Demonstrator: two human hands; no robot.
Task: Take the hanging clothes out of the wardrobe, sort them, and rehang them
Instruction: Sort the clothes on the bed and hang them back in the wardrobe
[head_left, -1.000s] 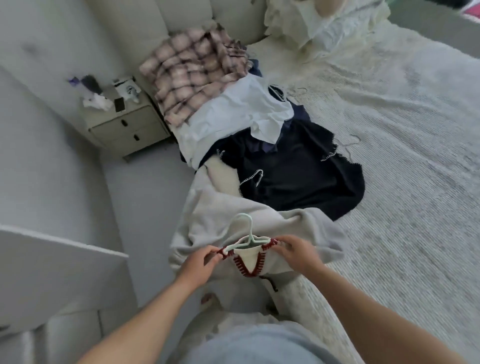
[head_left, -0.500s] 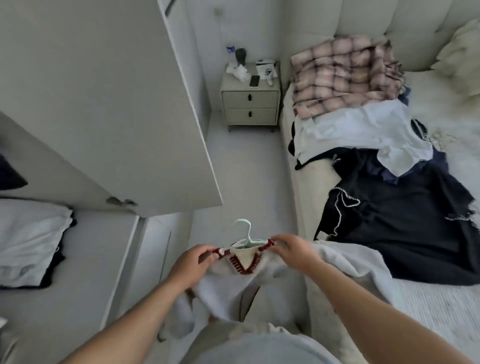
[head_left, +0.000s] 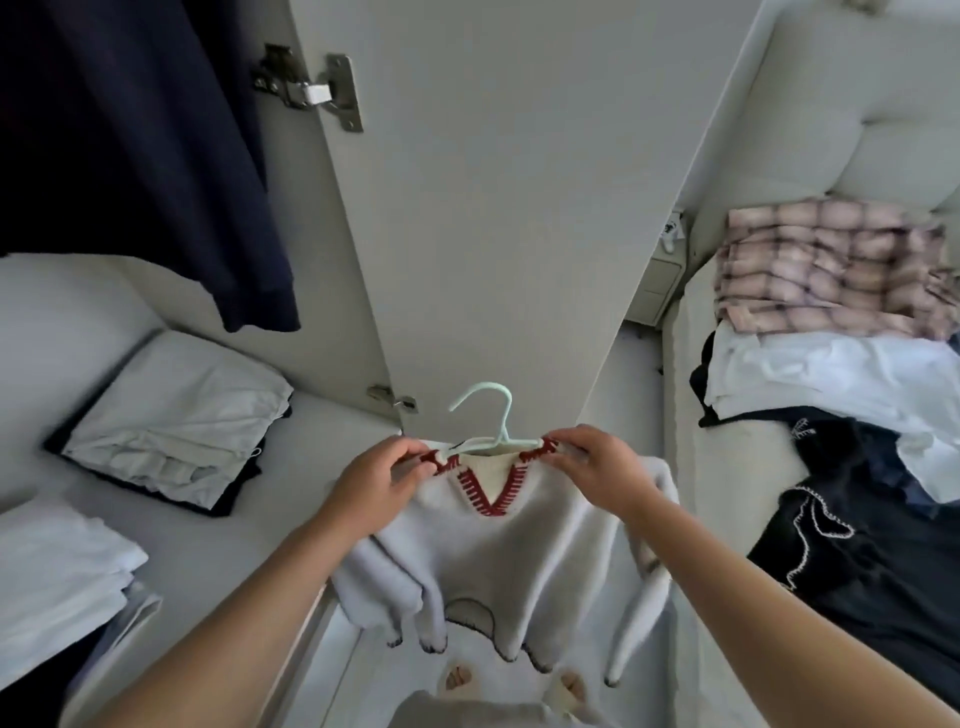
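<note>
A cream sweater (head_left: 524, 561) with a red-stitched V-neck hangs on a pale green hanger (head_left: 493, 421) in front of me. My left hand (head_left: 376, 478) pinches its left shoulder and my right hand (head_left: 597, 467) pinches its right shoulder, both at the hanger's ends. The sweater's body and sleeves dangle freely above my feet. A dark navy garment (head_left: 156, 156) hangs inside the wardrobe at upper left. On the bed at right lie a plaid shirt (head_left: 831, 265), a white shirt (head_left: 841, 379) and a dark garment with white trim (head_left: 872, 545).
The open wardrobe door (head_left: 493, 208) stands straight ahead, its hinge (head_left: 311, 91) at top. Folded white clothes (head_left: 176, 421) lie on the wardrobe shelf (head_left: 208, 545) at left, with another folded stack (head_left: 52, 582) nearer. A nightstand (head_left: 660, 280) peeks out behind the door.
My view has swung left from the bed to the open wardrobe. The sweater came off the bed and now hangs free between both hands, held higher.
</note>
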